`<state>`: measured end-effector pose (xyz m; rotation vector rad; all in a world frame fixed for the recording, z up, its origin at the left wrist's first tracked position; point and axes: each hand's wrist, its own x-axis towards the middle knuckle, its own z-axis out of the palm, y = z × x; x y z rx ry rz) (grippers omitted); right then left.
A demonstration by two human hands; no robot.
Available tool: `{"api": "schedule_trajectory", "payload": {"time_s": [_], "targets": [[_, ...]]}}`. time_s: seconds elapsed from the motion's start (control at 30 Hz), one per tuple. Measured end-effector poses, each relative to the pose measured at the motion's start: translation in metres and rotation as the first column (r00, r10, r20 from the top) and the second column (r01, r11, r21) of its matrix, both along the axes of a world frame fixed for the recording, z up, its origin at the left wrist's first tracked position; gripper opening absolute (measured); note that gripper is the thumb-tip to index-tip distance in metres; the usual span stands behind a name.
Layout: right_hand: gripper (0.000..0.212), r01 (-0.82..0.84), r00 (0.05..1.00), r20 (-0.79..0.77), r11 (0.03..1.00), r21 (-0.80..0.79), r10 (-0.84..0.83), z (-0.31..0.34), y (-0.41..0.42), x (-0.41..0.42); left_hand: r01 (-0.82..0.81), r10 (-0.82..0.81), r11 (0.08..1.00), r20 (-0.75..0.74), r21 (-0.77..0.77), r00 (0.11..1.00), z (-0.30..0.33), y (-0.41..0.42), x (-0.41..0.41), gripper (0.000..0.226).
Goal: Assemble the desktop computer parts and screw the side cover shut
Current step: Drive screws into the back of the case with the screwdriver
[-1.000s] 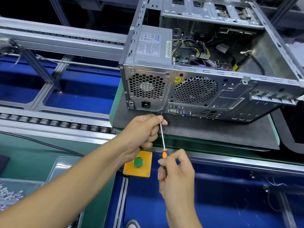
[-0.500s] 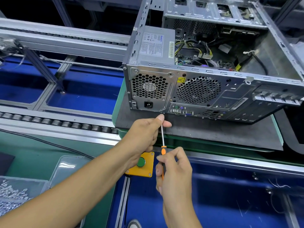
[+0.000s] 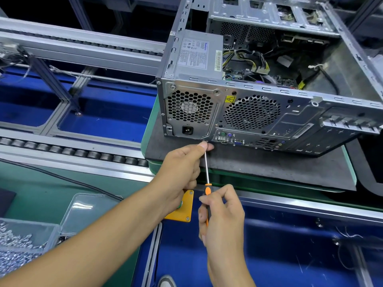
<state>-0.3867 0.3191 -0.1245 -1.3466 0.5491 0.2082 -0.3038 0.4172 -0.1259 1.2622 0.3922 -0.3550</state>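
An open grey computer case [image 3: 290, 121] lies on its side on a dark mat [image 3: 269, 168], rear panel toward me, with no side cover on it. The power supply [image 3: 199, 52] sits in its near left corner. My right hand [image 3: 222, 216] grips the orange-and-black handle of a screwdriver [image 3: 206, 168]. The metal shaft points up to the bottom edge of the rear panel, below the power socket. My left hand [image 3: 182, 168] pinches the shaft's tip between thumb and forefinger against the case; any screw there is hidden by the fingertips.
A yellow box with a green push button [image 3: 182, 212] sits under my left wrist. A clear tray of silver screws [image 3: 18, 245] stands at the lower left. A roller conveyor rail [image 3: 72, 150] runs along the left. Blue floor lies below the bench edge.
Both hands and the screwdriver have moved up and forward, bringing the tip from the mat's front area to the bottom edge of the case's rear panel.
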Motion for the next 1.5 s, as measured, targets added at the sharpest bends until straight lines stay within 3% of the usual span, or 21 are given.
{"api": "schedule_trajectory", "payload": {"time_s": [0.3, 0.57, 1.5], "targets": [[0.034, 0.021, 1.000, 0.006, 1.000, -0.001, -0.021, -0.004, 0.001, 0.004, -0.006, 0.007, 1.000, -0.035, 0.009, 0.999, 0.005, -0.001, 0.000, 0.030], [0.035, 0.027, 1.000, -0.013, 1.000, 0.010, -0.027, -0.012, 0.001, 0.014, 0.035, -0.096, 0.923, 0.141, 0.384, 0.985, -0.007, 0.015, -0.012, 0.019], [0.024, 0.011, 1.000, 0.001, 0.996, -0.089, -0.011, -0.018, 0.002, 0.020, 0.011, -0.087, 0.907, 0.162, 0.422, 0.983, -0.014, 0.014, -0.009, 0.011]]}}
